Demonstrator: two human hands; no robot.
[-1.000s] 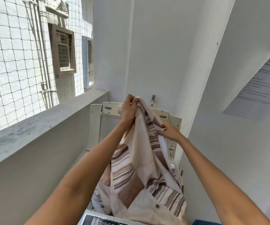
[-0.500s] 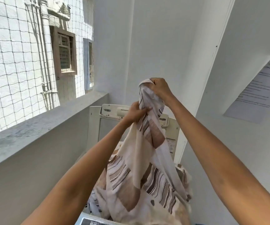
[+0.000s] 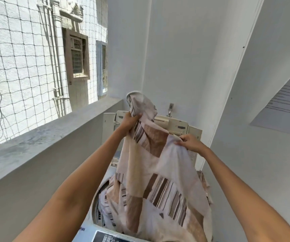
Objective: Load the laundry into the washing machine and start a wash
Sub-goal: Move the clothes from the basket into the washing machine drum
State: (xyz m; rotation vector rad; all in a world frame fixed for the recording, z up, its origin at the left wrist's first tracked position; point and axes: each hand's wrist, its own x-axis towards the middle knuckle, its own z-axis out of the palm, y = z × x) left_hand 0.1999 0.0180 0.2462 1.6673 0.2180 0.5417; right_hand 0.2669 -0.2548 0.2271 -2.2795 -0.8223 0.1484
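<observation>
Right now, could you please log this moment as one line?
step: loading | left hand: grips striped bedsheet | right hand: pinches sheet edge | washing machine: lid up, sheet partly in drum

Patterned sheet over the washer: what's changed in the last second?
The right hand went up to the sheet's top, then dropped to regrip its right edge. The left hand now holds the upper bunch. The washing machine's lid remains raised, and the sheet's lower part stays in the tub.

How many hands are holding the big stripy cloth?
2. The left hand grips the cloth high up near its top; the right hand pinches it lower, further right, above the washing machine.
</observation>
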